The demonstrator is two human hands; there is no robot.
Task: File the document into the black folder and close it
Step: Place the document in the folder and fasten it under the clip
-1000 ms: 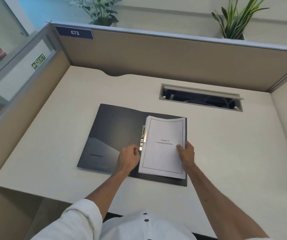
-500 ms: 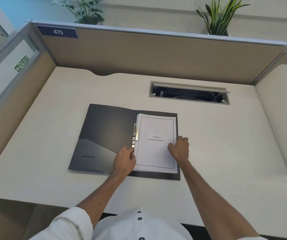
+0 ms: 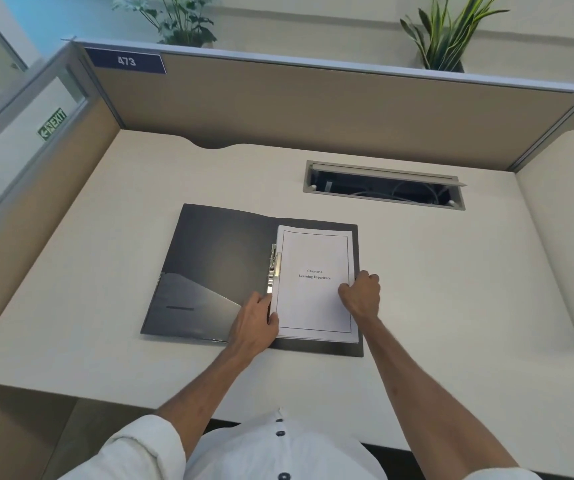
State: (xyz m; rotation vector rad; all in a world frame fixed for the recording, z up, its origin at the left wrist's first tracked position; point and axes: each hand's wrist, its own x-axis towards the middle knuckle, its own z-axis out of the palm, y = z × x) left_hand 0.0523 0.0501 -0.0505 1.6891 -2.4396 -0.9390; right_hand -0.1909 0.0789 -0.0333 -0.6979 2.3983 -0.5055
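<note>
The black folder (image 3: 216, 268) lies open and flat on the desk. A white stapled document (image 3: 315, 299) titled "Chapter 6" rests on its right half, next to the metal clip (image 3: 273, 271) at the spine. My left hand (image 3: 256, 322) lies on the folder at the document's lower left edge, fingers touching the paper. My right hand (image 3: 361, 294) is curled on the document's right edge, fingers gripping the paper's side.
A beige desk (image 3: 451, 289) sits inside cubicle partitions (image 3: 313, 109). An open cable tray (image 3: 384, 187) is sunk in the desk behind the folder. Two potted plants (image 3: 446, 32) stand beyond the back wall. A rounded divider (image 3: 566, 220) stands to the right.
My right hand moved up the document's right edge and curled onto it. My left hand shifted slightly down along the left edge. The view moved; the folder stayed open.
</note>
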